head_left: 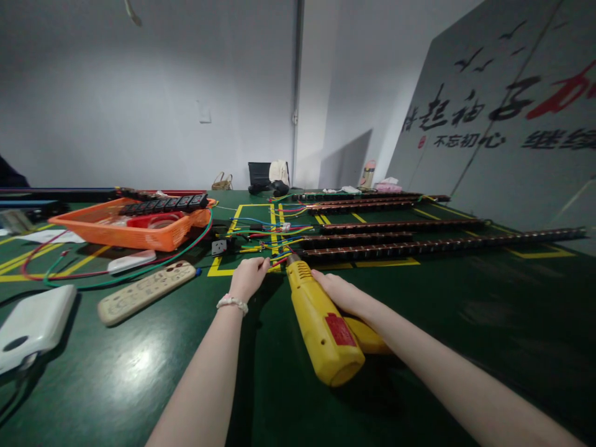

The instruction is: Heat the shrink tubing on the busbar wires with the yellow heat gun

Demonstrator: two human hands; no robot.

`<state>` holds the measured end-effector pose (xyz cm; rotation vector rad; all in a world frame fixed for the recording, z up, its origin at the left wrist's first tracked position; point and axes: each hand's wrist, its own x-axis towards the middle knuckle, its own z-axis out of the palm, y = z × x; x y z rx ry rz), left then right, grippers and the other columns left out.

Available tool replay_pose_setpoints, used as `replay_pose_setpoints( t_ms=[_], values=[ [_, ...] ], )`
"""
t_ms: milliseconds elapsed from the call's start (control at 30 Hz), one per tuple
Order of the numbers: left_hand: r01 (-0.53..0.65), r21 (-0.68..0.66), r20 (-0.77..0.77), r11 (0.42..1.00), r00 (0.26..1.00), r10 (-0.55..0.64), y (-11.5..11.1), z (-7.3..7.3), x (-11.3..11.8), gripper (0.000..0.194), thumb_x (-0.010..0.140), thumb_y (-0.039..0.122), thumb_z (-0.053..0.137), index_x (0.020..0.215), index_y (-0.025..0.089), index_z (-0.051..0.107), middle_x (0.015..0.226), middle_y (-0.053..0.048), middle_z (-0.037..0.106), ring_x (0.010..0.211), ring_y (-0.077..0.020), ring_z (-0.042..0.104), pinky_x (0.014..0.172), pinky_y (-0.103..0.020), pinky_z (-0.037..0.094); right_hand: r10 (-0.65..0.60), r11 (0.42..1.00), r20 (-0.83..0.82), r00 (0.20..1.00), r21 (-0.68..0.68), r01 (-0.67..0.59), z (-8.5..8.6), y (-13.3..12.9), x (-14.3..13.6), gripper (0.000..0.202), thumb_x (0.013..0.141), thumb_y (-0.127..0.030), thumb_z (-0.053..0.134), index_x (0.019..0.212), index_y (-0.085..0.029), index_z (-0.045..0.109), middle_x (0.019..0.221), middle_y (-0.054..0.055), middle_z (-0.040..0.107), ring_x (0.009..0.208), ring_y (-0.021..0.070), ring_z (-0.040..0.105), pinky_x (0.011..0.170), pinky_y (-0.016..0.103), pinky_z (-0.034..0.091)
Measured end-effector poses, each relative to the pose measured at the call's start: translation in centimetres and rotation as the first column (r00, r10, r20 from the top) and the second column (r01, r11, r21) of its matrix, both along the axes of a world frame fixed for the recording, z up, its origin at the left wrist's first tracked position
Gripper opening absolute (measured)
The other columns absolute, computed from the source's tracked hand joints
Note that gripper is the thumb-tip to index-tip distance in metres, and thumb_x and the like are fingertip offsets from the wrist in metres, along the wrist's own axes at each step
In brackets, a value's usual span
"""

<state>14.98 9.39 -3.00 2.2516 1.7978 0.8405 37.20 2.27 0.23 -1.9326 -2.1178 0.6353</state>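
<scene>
A yellow heat gun (321,323) with a red label lies across the middle, its nozzle pointing away at the end of the nearest long dark strip (372,249). My right hand (336,290) is at the gun's right side, around its front part. Colored wires (279,257) come out of the strip's left end. My left hand (250,275), with a light bracelet at the wrist, is closed beside these wires; its fingertips meet a red wire. More long strips (400,225) with wires at their left ends lie parallel behind.
An orange basket (107,234) with black socket strips stands at left. Before it lie a beige power strip (149,292), a white box (37,326) and looped red and green wires. A black plug (218,248) sits near the wires. Yellow tape marks the green table (139,372).
</scene>
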Motion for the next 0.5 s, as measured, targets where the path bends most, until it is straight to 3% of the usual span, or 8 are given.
replay_pose_setpoints(
  t_ms=[100,267,500],
  values=[
    [-0.001,-0.011,0.004,1.000,1.000,0.001,0.0,0.0,-0.1,0.044,0.088,0.044,0.034,0.062,0.021,0.060,0.068,-0.005,0.064,0.061,-0.0154,0.051,0.051,-0.026,0.021,-0.088,0.996,-0.085,0.992,-0.025,0.086,-0.1,0.3,1.0,0.072,0.090,-0.062,0.011,0.116,-0.016,0.060,0.113,0.015,0.062,0.098,0.0285,0.058,0.080,0.036,0.042],
    [-0.006,-0.024,0.017,1.000,1.000,0.006,-0.1,0.0,-0.2,0.042,0.087,0.044,0.035,0.064,0.021,0.061,0.070,-0.005,0.065,0.063,-0.0155,0.052,0.052,-0.026,0.022,-0.117,0.993,-0.140,0.983,-0.045,0.112,-0.5,0.5,1.6,0.074,0.088,-0.066,0.012,0.110,-0.017,0.063,0.109,0.014,0.065,0.096,0.0282,0.059,0.077,0.035,0.044],
    [-0.004,-0.030,0.012,1.000,1.000,0.004,0.0,0.0,0.0,0.044,0.088,0.045,0.034,0.063,0.021,0.061,0.070,-0.006,0.065,0.064,-0.0159,0.054,0.052,-0.026,0.023,-0.048,0.998,0.017,0.999,0.038,0.047,-0.7,0.5,1.9,0.056,0.092,-0.052,0.021,0.120,-0.021,0.058,0.112,0.012,0.063,0.099,0.0289,0.059,0.079,0.037,0.044]
  ],
)
